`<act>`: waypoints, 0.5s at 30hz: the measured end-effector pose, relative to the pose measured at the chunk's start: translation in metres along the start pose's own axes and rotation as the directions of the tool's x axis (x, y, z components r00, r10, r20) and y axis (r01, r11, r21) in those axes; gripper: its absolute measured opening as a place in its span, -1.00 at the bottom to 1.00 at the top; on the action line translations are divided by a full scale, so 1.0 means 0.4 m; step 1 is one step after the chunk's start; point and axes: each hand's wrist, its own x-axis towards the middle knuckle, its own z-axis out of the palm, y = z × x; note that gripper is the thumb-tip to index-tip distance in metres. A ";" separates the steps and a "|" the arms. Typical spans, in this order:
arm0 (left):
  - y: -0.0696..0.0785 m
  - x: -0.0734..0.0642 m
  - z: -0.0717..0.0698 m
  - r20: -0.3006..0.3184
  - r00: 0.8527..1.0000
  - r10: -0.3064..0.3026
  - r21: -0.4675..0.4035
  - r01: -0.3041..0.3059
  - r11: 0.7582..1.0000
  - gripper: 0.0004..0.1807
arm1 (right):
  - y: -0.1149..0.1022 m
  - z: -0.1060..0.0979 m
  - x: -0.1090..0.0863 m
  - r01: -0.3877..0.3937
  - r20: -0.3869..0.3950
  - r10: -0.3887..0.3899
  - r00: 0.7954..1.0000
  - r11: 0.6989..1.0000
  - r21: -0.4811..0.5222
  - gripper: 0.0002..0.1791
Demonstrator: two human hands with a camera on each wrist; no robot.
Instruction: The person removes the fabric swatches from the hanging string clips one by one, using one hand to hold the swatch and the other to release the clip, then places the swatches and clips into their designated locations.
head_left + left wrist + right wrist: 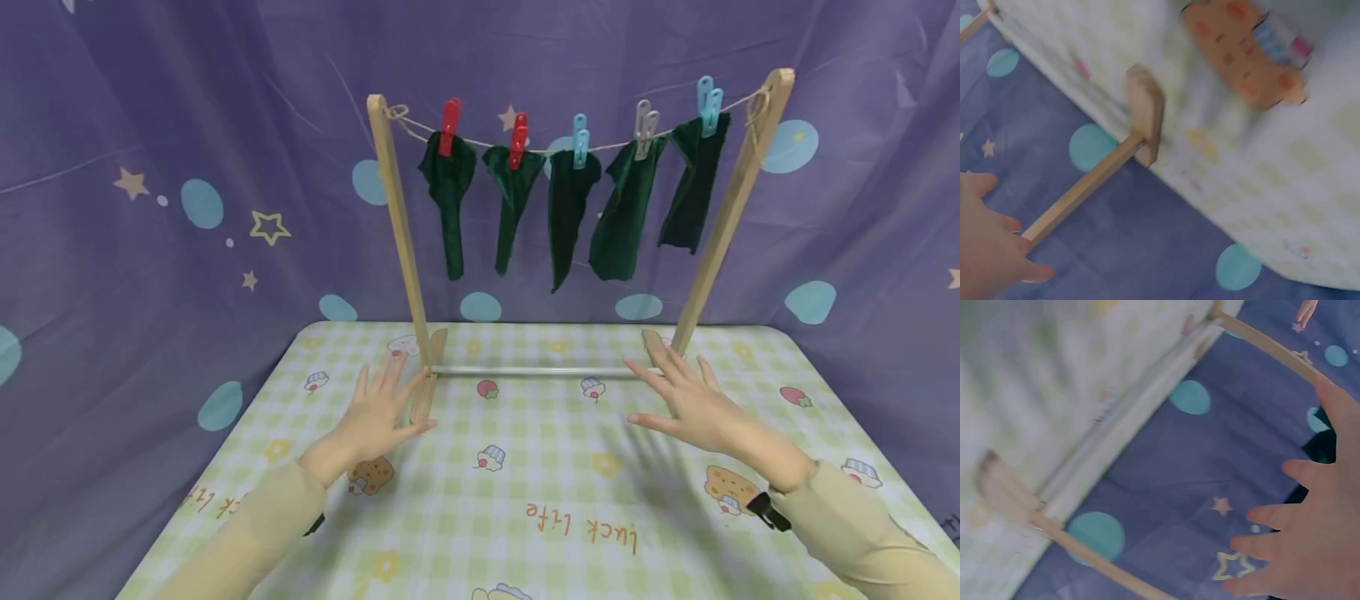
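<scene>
My left hand [378,414] hovers with spread fingers over the table, near the left foot [422,400] of a small wooden clothes-drying rack. On the other side, my right hand [697,404] is held out palm down by the right post [731,212], its fingers apart and holding nothing. Several dark green cloth pieces [630,217] hang from the rack's string [472,142]. Each is clipped by a clothespin: red ones [450,125] at left, a blue one [581,142] mid-line, a grey one [645,129], and another blue one [708,107] at far right.
A pale rod [540,372] joins the rack's feet low over the table. The tabletop [555,483] has a green-and-white checked cover with printed cupcakes and letters. Close behind the rack hangs a purple curtain [225,125] with stars and blue spots.
</scene>
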 end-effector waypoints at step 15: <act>0.023 0.105 -0.162 -0.194 0.976 0.102 -0.040 -0.112 0.993 -0.31 | -0.087 -0.187 0.173 0.103 0.043 -0.123 0.991 0.942 0.318 -0.28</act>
